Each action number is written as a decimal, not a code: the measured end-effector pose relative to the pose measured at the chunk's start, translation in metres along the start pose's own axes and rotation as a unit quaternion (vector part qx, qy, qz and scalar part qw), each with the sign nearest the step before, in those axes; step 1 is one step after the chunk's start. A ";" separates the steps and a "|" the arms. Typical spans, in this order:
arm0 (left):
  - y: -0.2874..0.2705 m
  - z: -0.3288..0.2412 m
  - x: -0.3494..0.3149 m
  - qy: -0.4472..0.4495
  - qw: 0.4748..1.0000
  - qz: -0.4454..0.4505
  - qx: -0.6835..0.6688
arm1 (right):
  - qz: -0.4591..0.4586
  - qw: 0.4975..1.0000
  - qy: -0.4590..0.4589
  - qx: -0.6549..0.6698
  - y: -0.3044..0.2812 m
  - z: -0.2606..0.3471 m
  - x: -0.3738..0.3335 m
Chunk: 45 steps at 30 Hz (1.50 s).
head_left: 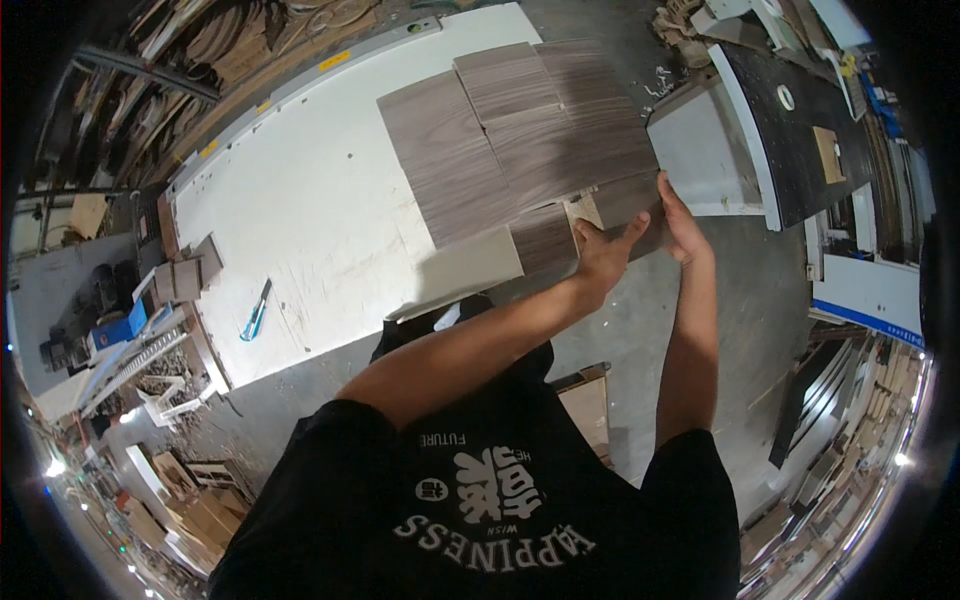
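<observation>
Several grey-brown wood-grain panels (445,160) lie side by side and partly overlapping at the right end of a white worktable (310,200). My left hand (603,262) grips a smaller wood-grain panel (628,200) at the near right corner, with its thumb and fingers apart on the surface. Against the right edge of that panel lies my right hand (684,228), its fingers stretched along the edge; their undersides are hidden. Beside my left fingers shows a light, bare-wood patch (582,208). Another dark wood-grain piece (541,238) sits just left of it.
A blue utility knife (256,312) lies on the table's left part. A long metal spirit level (300,88) runs along the far edge. To the right stands a black-topped surface (800,130) with a white edge. Stacked boards and scraps (195,500) are on the floor at lower left.
</observation>
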<state>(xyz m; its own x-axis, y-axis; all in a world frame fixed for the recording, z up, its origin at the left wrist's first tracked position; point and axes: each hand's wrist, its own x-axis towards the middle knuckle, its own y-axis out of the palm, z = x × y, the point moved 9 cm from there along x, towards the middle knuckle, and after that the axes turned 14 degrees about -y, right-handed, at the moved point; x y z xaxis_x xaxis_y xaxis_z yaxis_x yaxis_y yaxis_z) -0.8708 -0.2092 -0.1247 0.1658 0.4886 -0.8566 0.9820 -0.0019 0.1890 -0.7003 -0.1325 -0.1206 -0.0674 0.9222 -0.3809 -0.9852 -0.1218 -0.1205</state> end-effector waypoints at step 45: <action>-0.356 0.139 -0.164 0.088 0.979 -0.088 -0.160 | -0.186 0.880 -0.317 0.300 0.055 -0.114 -0.007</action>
<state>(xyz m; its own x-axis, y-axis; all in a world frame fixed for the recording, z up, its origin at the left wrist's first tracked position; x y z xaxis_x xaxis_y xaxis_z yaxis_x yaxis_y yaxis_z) -1.2348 -0.4101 -0.1180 -0.0490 0.5998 -0.7986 0.9103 0.3559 0.2114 -0.7355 -0.1880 -0.2290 0.3913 0.8998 0.1930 -0.8502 0.2732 0.4501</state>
